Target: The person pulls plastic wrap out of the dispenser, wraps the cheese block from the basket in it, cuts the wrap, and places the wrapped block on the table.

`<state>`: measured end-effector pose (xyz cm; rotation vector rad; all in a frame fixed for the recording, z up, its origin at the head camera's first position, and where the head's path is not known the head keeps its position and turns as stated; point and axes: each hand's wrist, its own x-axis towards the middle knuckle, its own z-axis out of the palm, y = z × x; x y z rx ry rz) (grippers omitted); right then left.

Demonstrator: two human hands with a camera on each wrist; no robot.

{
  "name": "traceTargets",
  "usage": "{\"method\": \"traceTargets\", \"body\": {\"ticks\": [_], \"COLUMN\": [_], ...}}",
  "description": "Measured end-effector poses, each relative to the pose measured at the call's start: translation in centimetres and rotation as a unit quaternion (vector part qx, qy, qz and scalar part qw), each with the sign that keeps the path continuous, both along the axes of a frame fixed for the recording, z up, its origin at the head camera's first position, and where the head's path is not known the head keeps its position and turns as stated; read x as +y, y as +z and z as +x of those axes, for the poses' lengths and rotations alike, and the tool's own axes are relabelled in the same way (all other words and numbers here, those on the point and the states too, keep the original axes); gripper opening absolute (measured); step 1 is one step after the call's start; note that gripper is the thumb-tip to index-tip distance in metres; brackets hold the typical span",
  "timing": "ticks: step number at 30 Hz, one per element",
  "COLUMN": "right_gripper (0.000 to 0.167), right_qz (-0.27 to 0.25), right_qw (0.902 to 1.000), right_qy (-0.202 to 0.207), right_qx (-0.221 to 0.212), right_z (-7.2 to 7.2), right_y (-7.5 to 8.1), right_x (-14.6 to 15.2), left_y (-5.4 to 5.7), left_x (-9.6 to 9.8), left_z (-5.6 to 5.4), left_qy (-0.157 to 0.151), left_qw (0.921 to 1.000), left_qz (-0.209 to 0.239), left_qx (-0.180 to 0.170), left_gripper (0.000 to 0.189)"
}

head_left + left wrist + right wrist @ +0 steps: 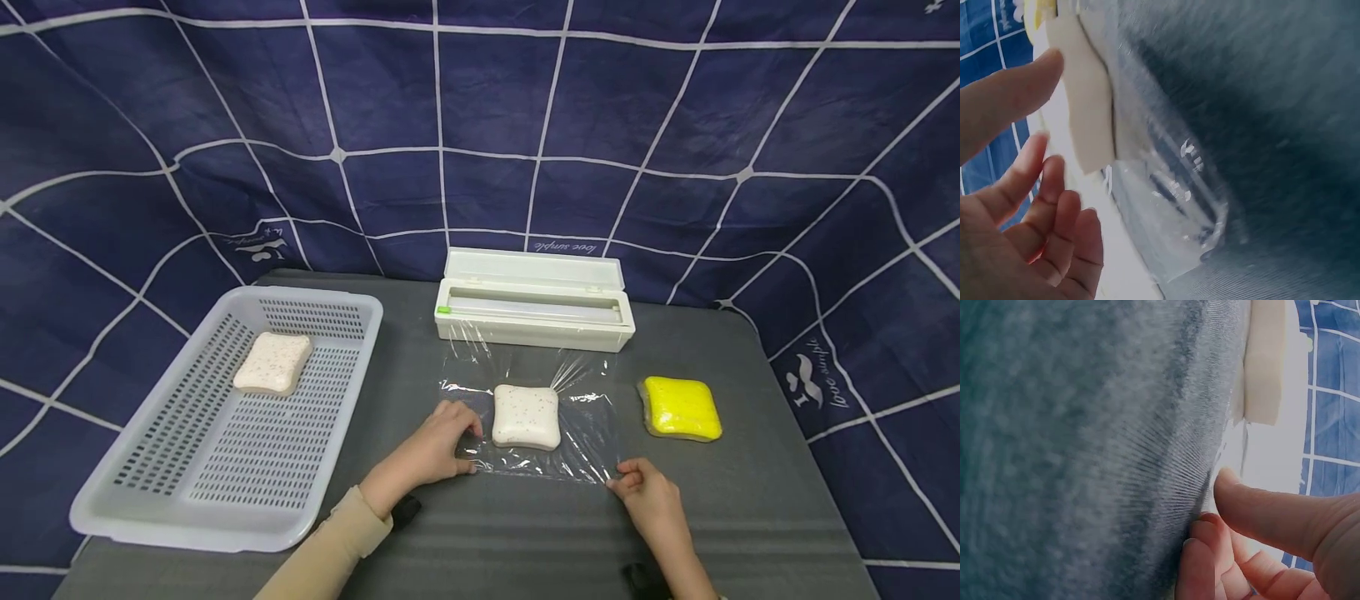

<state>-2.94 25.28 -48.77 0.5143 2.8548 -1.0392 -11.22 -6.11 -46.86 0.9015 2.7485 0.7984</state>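
Left grip (442, 442) is relaxed and holds nothing, thumb and fingers apart, the fingers loosely bent. It sits at the left edge of the film (588, 425) and hides part of that edge in the head view; whether it touches the film, I cannot tell. Right grip (645, 496) pinches the film's near right corner between thumb and fingers.

From the left, a pale slotted basket (187, 533) stands on the grey counter (487, 542). One speckled white block (272, 364) lies in its far half. Beside the basket's near right corner, a tan sleeve (322, 546) covers the left forearm.

In the middle, the second white block (527, 417) lies on the film between the two grips, just beside the left one. Behind it, the film runs back to a white dispenser (532, 333), which takes up the far side of the counter. Wrinkles fan from the block's far right corner. The dispenser's lid (532, 268) stands raised, and a roll (534, 310) shows inside.

To the right, a glossy yellow block (682, 408) with a pale underside lies off the film, just beyond the right grip.

Counted: one basket, two white blocks, one yellow block, one dispenser, one sheet of film. Blue cloth (487, 100) with white lines hangs behind.
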Motion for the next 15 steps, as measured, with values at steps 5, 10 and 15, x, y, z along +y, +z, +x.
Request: {"method": "traceTargets", "body": {"ticks": [5,10,15], "right_gripper": [0.027,0.018,0.021], "right_qz": [0.031,0.071,0.098], "right_qw": [0.9990,0.9915,0.9737], "right_qy": [-0.016,0.004,0.116], "right_qx": [0.027,0.108,0.170], "right_z": [0.2,0.4,0.1], "right_y": [0.7,1.0,0.2], "right_x": [-0.3,-1.2,-2.2], "left_y": [-0.5,-1.1,-1.5], "left_x": [-0.1,0.2,0.4], "left_z": [0.8,1.0,1.0], "left_qy": [-0.031,-0.034,-0.036], "left_qw": [0.9989,0.9977,0.9974], "left_qz": [-0.035,-0.056,-0.057], "left_qx": [0.004,0.015,0.026], "left_gripper": [0.033,0.029,0.030]}}
